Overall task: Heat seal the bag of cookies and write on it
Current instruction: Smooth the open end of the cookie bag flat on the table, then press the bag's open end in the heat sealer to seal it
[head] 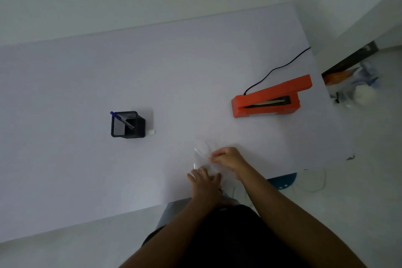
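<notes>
A clear plastic bag [201,151] lies on the white table [87,82] near its front edge, hard to make out against the surface. My right hand [228,158] pinches the bag's right side with curled fingers. My left hand [203,183] lies flat on the bag's near part with fingers spread. Cookies are not discernible. An orange heat sealer [269,99] sits at the right of the table with its jaw raised and a black cord [274,69] running back. A blue-capped pen [121,119] leans in a black mesh holder [127,124] at the left.
A small white block [151,131] lies beside the pen holder. The table's right edge is close to the sealer. Beyond it, clutter [352,85] lies on the floor, and a blue stool [282,180] shows below the front edge.
</notes>
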Motion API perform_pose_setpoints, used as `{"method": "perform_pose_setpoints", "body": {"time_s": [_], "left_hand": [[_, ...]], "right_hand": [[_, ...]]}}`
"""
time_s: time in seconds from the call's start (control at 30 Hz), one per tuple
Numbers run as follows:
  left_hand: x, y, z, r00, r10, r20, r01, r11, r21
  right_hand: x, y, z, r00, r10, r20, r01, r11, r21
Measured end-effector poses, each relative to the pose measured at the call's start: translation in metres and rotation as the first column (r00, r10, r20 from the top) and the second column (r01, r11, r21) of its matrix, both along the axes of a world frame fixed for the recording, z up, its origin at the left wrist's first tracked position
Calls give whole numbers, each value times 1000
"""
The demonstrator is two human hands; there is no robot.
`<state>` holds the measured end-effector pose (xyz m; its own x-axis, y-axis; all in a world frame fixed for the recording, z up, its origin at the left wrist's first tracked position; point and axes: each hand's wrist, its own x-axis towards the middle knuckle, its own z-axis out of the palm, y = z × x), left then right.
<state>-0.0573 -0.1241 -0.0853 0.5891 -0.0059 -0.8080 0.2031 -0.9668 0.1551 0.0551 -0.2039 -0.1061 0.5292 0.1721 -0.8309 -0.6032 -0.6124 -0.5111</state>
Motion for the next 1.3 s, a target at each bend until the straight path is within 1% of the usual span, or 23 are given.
{"method": "perform_pose_setpoints", "body": {"time_s": [0.1,0.27,0.3,0.37,0.4,0.43,0.5,0.53,0.57,0.63,0.73,0.8,0.87,0.97,1.07,1.17,1.3], "left_hand": [[5,2,-2,998,-40,-42,39,999,-11],[13,4,-8,995,-72,-70,72,997,-11],[17,7,-5,997,-46,-68,44,998,-39],[25,19,-1,996,89,-23,-92,988,-121],[27,30,-1,979,202,22,-194,965,-178],[29,42,-2,938,341,63,-316,916,-247],[34,69,1,801,590,107,-518,771,-371],[37,82,1,738,663,124,-568,710,-416],[42,93,4,700,702,132,-585,669,-459],[56,108,13,691,718,81,-564,607,-560],[81,109,35,745,661,-90,-513,481,-711],[94,99,50,770,623,-139,-479,420,-771],[106,82,62,747,645,-161,-476,349,-807],[123,54,75,666,713,-221,-543,260,-799],[140,23,82,616,753,-233,-568,220,-793],[154,-7,83,577,791,-206,-577,216,-787],[168,-46,75,533,821,-206,-593,189,-782]], "right_hand": [[-4,-2,2,998,-3,68,5,999,-36],[-10,-7,17,992,-48,116,47,999,13],[-11,-7,20,990,-62,125,60,998,22],[-11,-7,25,987,-94,134,89,995,38],[-10,-7,28,985,-105,140,99,994,46],[-9,-8,32,982,-113,150,106,993,52],[-5,-10,41,975,-143,170,132,988,76],[-3,-12,46,972,-151,179,137,986,90],[0,-14,51,972,-147,186,129,986,102],[6,-20,62,974,-133,185,110,986,126],[16,-29,75,974,-134,183,103,980,170],[24,-37,82,969,-161,185,122,971,205],[33,-49,86,963,-191,189,145,962,231],[52,-74,92,959,-238,152,186,938,294],[74,-102,99,965,-245,97,196,912,359],[95,-132,99,976,-215,45,178,896,408],[115,-166,85,958,-285,-34,272,862,429]]}}
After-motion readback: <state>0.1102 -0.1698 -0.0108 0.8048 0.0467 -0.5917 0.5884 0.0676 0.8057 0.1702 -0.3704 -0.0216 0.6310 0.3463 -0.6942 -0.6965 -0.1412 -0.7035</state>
